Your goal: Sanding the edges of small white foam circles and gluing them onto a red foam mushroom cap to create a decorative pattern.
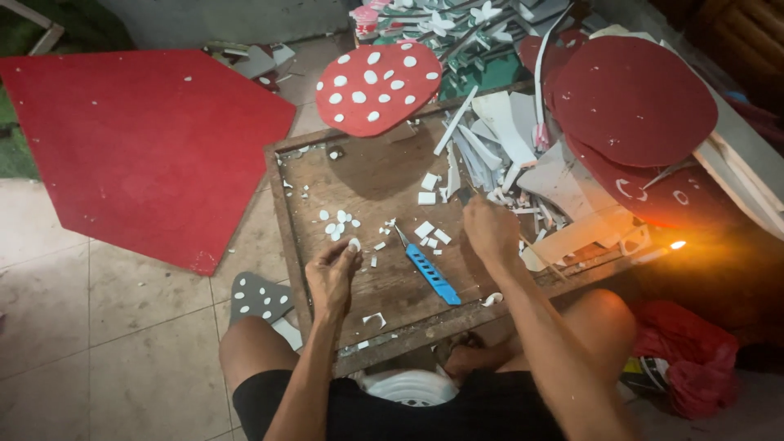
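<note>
Now we pinch a small white foam dot (354, 243) between left hand (333, 273) fingertips; light, soft, crushable, so hold its edges; right hand (490, 229) closed, contents unclear; blue knife (430, 273) lies between.

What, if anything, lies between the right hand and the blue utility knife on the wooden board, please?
Nothing visible does: the right hand hovers just above and right of the blue utility knife, with only bare wooden board between them.

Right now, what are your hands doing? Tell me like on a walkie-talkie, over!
Left hand pinching small white foam piece. Right hand reaching into foam scraps, grip unclear. Blue utility knife lying between hands on wooden board. Over.
</note>
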